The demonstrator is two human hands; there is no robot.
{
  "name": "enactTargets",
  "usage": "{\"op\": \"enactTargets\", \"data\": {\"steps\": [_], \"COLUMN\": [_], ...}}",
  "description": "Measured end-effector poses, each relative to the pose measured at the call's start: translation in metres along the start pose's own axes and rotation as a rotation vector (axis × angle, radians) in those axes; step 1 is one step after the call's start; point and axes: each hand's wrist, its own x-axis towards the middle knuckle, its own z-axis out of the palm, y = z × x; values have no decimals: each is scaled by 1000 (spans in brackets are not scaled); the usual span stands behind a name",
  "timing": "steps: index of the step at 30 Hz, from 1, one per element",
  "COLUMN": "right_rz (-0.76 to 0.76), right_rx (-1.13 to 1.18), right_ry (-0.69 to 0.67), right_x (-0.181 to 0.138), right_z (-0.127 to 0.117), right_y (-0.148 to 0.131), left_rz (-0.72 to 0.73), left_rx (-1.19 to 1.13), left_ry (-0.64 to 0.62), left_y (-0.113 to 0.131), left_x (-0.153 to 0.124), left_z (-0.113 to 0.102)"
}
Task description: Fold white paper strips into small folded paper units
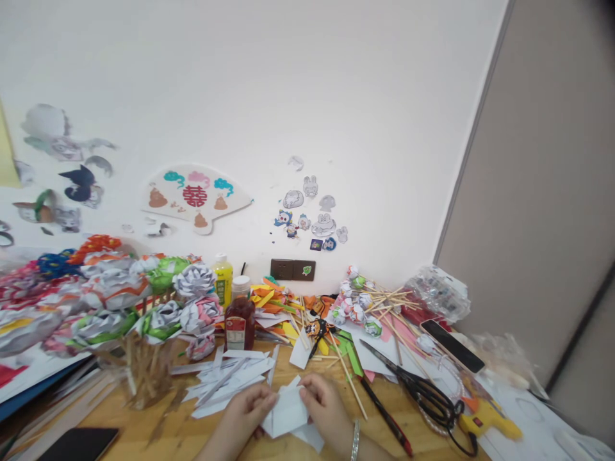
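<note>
Between my two hands is a small folded piece of white paper [288, 413], low in the middle of the view. My left hand [250, 410] pinches its left edge, thumb on top. On the right side, my right hand [323, 403] grips the upper right edge between thumb and fingers; a bracelet circles that wrist. More white paper shows beneath the folded piece, just above the wooden table [192, 438]. Left of my hands lies a loose pile of white paper strips [230, 378].
Paper flowers on sticks [144, 320] stand in a clear container at left. Behind are a red-brown bottle [239, 317] and a yellow bottle [222, 282]. Black scissors [413, 384], a pen [387, 416], a yellow glue gun [490, 419] and a phone [452, 346] lie rightward.
</note>
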Motion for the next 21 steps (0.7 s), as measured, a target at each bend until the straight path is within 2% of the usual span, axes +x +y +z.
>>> {"op": "enactTargets", "data": {"steps": [15, 17, 21], "right_rz": [-4, 5, 7], "right_rx": [23, 37, 49], "right_ry": [-12, -17, -2], "right_x": [-1, 0, 0], "right_z": [0, 0, 0], "right_y": [-2, -2, 2], "left_rz": [18, 11, -17], "left_rx": [-28, -37, -86], "left_ry": [50, 13, -147], "left_y": [-12, -10, -5], "left_x": [0, 1, 1], "left_z": [3, 1, -5]}}
